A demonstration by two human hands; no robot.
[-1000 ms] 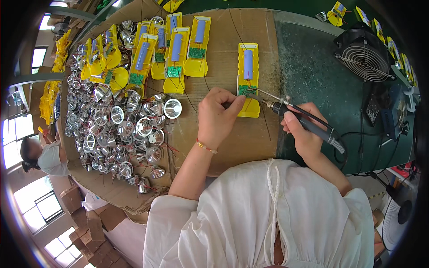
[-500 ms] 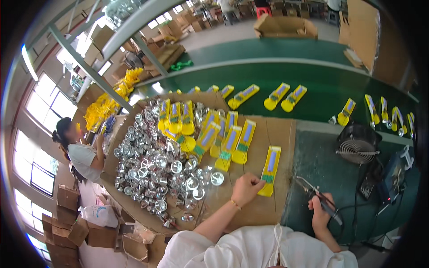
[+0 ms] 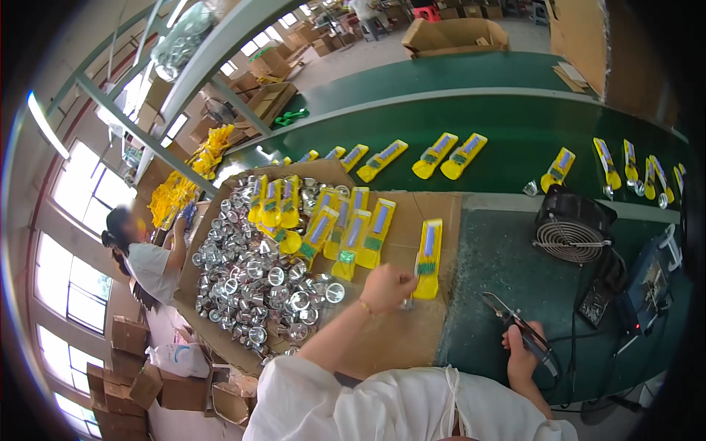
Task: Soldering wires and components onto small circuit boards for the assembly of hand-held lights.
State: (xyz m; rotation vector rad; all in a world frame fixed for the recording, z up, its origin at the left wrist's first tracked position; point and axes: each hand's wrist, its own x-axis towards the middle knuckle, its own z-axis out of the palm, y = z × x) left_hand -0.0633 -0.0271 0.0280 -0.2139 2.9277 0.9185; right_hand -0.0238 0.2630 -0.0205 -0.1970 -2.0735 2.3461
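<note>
My left hand (image 3: pixel 387 289) is closed beside a single yellow plastic housing (image 3: pixel 429 250), fingertips close to its lower left edge. That housing lies upright on the cardboard, with a pale purple strip and a green circuit board on it. Under my fingers shows a small silvery piece (image 3: pixel 408 303); whether they grip it is unclear. My right hand (image 3: pixel 523 354) wraps round the black handle of a soldering iron (image 3: pixel 535 339), its thin metal tip pointing up and left over the green bench. More yellow housings (image 3: pixel 351 245) lie left of my left hand, next to a heap of silvery lamp cups (image 3: pixel 254 275).
A black fan (image 3: pixel 573 228) and a blue soldering station (image 3: pixel 647 290) stand on the right bench (image 3: pixel 478 294). Beyond runs a green conveyor (image 3: pixel 507 121) carrying several yellow housings. At the left, a co-worker (image 3: pixel 143 253) sits near a yellow pile (image 3: pixel 176 191). Cardboard boxes (image 3: pixel 184 393) stand below.
My left hand has drawn a little away from the yellow housing, and a small silvery piece now shows under it. My right hand still holds the soldering iron. The view has shifted slightly.
</note>
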